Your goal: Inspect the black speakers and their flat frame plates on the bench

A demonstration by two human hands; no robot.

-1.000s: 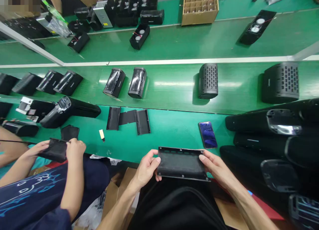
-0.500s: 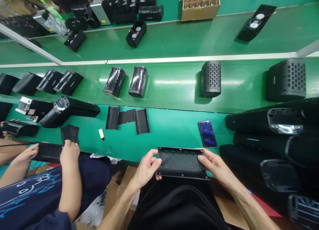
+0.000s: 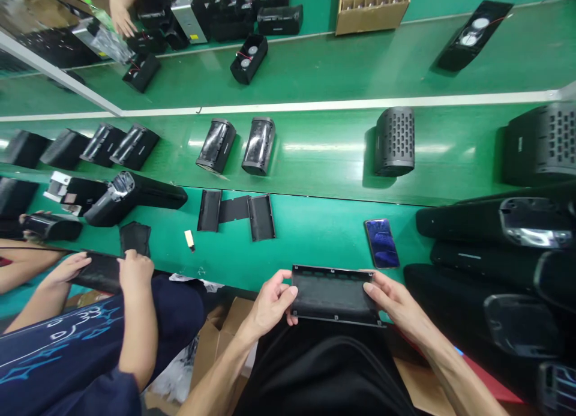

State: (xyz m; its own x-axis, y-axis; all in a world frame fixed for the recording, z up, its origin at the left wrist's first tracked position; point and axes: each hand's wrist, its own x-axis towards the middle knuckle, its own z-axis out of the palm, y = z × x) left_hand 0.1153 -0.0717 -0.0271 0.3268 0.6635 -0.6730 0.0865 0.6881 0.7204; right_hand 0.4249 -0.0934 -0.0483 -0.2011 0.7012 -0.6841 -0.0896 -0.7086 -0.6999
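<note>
A black rectangular speaker panel [image 3: 335,295], hollow side up with small screw tabs along its edges, is held level above my lap. My left hand [image 3: 273,299] grips its left end, thumb on the rim and fingers beneath. At the right end, my right hand [image 3: 392,296] closes on it with the thumb over the inner face. Beyond it on the green bench lie two similar black panels, a left one [image 3: 209,211] and a right one [image 3: 261,218], with a flat dark sheet [image 3: 234,209] between them. A phone [image 3: 381,243] rests past my right hand.
Large black speakers [image 3: 486,221] are stacked at the right. Several speakers, one with a perforated face [image 3: 395,141], stand on the green conveyor [image 3: 315,155]. To the left, a co-worker's hands [image 3: 137,275] hold another dark panel. An open cardboard box [image 3: 209,350] sits below the bench edge.
The whole view has shifted slightly, so things appear further right. My grip on the panel looks the same. At the top left, another person's hand has come into view over the far bench.
</note>
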